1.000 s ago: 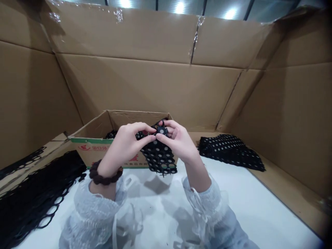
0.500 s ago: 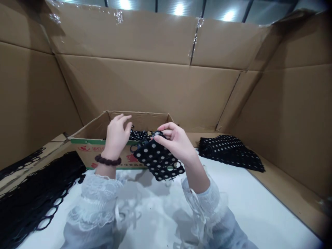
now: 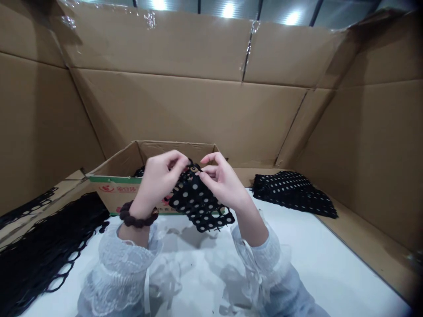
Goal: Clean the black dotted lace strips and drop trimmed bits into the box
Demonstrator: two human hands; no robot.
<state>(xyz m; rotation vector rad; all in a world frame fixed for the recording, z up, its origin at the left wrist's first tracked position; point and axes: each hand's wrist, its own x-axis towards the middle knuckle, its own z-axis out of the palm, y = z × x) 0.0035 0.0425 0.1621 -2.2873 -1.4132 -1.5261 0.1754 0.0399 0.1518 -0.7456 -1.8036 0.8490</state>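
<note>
A black fabric piece with pale dots (image 3: 201,202) hangs between my hands, in front of a cardboard box with a green edge (image 3: 114,189). My left hand (image 3: 163,174) pinches a dark loop at the top of the piece, with a dark braided band around that wrist. On the other side, my right hand (image 3: 223,178) grips the top corner of the piece between thumb and fingers, its index finger raised. More dotted black material shows inside the box, partly hidden behind my left hand.
A folded dotted black cloth (image 3: 294,191) lies at the right. Black fabric with looped edges (image 3: 42,246) spreads along the left of the white table (image 3: 198,273). Tall cardboard walls (image 3: 185,105) stand at the back and both sides.
My left hand has moved right and closed on the dark loop at the top of the piece; before, it was open over the box. My right hand has barely moved.
</note>
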